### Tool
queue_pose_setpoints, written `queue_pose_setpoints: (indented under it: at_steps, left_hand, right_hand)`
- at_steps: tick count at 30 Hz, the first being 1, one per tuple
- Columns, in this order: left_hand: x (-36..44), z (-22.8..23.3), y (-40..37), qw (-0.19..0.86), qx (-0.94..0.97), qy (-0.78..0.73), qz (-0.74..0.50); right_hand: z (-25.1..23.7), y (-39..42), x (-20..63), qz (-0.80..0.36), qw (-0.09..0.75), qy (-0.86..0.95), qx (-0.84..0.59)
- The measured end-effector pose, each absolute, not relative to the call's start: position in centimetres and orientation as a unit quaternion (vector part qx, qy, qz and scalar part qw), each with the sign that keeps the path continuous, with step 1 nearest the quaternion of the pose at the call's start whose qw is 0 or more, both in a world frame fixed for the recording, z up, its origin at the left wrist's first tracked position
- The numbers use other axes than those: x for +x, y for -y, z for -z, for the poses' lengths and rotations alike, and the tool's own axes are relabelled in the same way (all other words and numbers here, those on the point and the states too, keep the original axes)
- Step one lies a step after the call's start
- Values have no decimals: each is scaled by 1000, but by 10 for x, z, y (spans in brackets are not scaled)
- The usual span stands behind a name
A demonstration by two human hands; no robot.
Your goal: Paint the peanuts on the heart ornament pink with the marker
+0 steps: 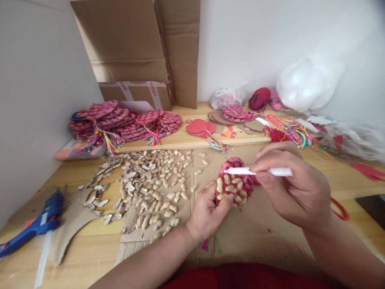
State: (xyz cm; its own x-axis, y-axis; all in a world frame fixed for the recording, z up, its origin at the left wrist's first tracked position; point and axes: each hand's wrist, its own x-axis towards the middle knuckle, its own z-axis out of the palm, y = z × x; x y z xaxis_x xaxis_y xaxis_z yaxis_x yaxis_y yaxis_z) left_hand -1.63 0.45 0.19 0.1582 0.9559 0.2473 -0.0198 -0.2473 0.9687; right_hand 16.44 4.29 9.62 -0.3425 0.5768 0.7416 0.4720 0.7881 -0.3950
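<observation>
Hidden: the right hand (293, 190) is covering the rear end of the white brush (258, 171), and the tip's contact with the red disc (234, 182) is hard to make out; the disc's tassel (212, 243) is mostly disappearing behind the left wrist.
Brush axis: lying nearly level, long axis running left to right, tip pointing left over the disc.
Disc place: sitting above the cardboard sheet (258, 224), tilted up towards the camera, partly covered in peanut shells.
Right grip: fingers are closing narrowly around the brush.
Left grip: the left hand (207, 214) is pinching the disc's lower edge.
Nearby: peanut shells (150, 188) are lying spread to the left; a blue glue gun (33, 224) is resting at the far left edge, partly cut off.
</observation>
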Motion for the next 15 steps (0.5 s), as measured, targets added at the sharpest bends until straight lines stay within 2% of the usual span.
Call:
queue_pose_setpoints:
  at_steps: [4,15]
  left_hand:
    - [-16,2,-5,502,562,-405,-518]
    - [-16,1,-5,581,509,-394,-498]
  right_hand:
    - [-95,-45,165,-19,471,823,-318]
    - [-91,-49,164,-9,457,832,-316]
